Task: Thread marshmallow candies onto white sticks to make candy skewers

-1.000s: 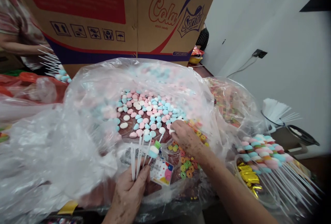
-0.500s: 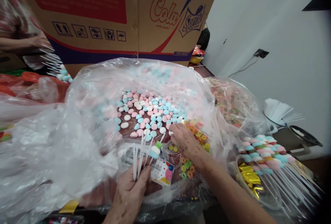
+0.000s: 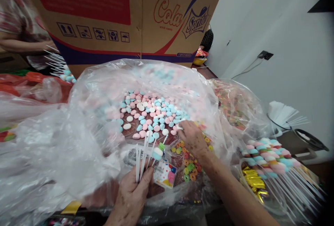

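Observation:
My left hand [image 3: 133, 191] is closed around several white plastic sticks [image 3: 138, 163]. One of them carries a green ring and blue and white candies [image 3: 157, 153] threaded near its upper end. My right hand [image 3: 193, 137] reaches to the right side of a loose spread of pink, blue and white pillow-shaped candies [image 3: 148, 118]. Its fingertips are pinched on a white candy [image 3: 179, 127]. Just below that hand lie colourful ring-shaped gummies [image 3: 190, 166]. A printed card with coloured dots [image 3: 165, 173] sits to the right of the left hand.
A large clear plastic bag [image 3: 91, 90] surrounds the candies. Behind it stands a cardboard box [image 3: 104, 17]. On the right are finished candy skewers [image 3: 271, 156], gold twist ties [image 3: 254, 180] and a bundle of white sticks [image 3: 283, 114]. Another person's arm [image 3: 26, 43] shows at far left.
My right hand has moved slightly right among the candies, uncovering more gummy rings below it. My left hand keeps hold of the sticks. The whole view has shifted a little.

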Tool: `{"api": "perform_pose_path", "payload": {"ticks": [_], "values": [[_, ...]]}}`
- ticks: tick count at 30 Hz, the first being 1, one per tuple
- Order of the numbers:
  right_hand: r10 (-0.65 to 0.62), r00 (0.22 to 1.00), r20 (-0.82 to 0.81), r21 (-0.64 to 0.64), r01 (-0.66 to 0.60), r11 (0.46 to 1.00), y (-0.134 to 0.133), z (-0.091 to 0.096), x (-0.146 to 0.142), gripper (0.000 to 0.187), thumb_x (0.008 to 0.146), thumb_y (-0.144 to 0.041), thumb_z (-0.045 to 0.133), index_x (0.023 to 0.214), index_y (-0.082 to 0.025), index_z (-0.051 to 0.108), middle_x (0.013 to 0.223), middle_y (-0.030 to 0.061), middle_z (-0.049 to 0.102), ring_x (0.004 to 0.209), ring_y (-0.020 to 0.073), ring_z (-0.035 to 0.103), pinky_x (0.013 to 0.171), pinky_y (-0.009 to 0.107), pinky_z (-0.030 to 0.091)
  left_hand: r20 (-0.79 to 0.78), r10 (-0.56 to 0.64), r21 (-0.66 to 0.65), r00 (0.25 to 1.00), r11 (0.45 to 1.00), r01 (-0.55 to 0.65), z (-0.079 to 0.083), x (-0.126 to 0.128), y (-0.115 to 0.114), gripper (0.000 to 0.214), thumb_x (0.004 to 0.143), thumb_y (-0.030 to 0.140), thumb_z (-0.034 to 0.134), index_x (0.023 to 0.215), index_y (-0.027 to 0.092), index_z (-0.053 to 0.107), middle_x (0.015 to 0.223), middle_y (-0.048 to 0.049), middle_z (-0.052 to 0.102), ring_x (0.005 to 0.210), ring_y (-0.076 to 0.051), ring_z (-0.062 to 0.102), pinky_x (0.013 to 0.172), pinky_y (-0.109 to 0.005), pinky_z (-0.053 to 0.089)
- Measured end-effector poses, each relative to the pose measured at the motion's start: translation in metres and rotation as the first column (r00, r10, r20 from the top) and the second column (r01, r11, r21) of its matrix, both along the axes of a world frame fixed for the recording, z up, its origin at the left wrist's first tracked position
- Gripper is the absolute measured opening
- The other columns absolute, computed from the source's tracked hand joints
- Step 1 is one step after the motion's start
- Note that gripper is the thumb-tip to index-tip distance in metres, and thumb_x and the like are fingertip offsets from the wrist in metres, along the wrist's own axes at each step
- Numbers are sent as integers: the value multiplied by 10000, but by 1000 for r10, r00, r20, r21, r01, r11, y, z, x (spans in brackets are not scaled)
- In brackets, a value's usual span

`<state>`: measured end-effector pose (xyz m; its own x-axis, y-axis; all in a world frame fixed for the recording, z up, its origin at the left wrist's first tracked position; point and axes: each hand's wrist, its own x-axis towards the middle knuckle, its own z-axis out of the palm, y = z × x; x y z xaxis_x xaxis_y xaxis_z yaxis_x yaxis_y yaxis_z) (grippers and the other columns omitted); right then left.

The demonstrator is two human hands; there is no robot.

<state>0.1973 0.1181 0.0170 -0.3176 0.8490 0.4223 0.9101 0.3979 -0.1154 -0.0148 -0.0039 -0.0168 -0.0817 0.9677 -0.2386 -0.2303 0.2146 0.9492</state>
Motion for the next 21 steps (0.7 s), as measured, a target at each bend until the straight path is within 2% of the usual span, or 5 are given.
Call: {"api": "perform_pose_path", "payload": {"ticks": [3,6,11,16,21], "values": [[166,985,-34,70,-164,984,-3,3,-5,139,883,-84,468,871,-187,561,847,66,633,835,217,547,764,309,421,-55,-25,37,998,999,27,-3,-2,1,308,783,473,729,774,165,742,462,37,553,411,-123,504,337,-178,355],[242,965,104,53,-249,967,-6,1,-12,129,861,-64,521,844,-183,570,823,61,628,818,220,534,753,314,417,-69,-5,82,998,997,10,-6,-2,1,319,798,477,709,826,162,748,483,30,564,443,-131,523,363,-181,377],[223,923,314,-13,-231,973,-9,-6,-20,160,860,-23,544,837,-175,586,805,64,624,806,229,518,751,335,400,-44,-28,69,999,997,31,-5,-1,1,341,783,487,728,851,153,741,504,33,560,430,-115,494,366,-179,386],[244,916,319,-16,-252,967,-19,-6,-27,162,888,-32,514,902,-165,606,841,84,608,839,246,508,759,349,408,50,2,-11,999,1000,-2,2,1,1,393,725,535,767,871,171,739,523,43,573,430,-118,499,402,-209,471],[234,918,320,3,-248,969,-29,-6,-34,167,883,-35,510,898,-169,608,878,101,606,855,264,504,761,375,427,73,-6,-31,997,999,8,4,0,1,399,702,510,796,892,162,753,509,50,557,400,-95,465,362,-182,423]]}}
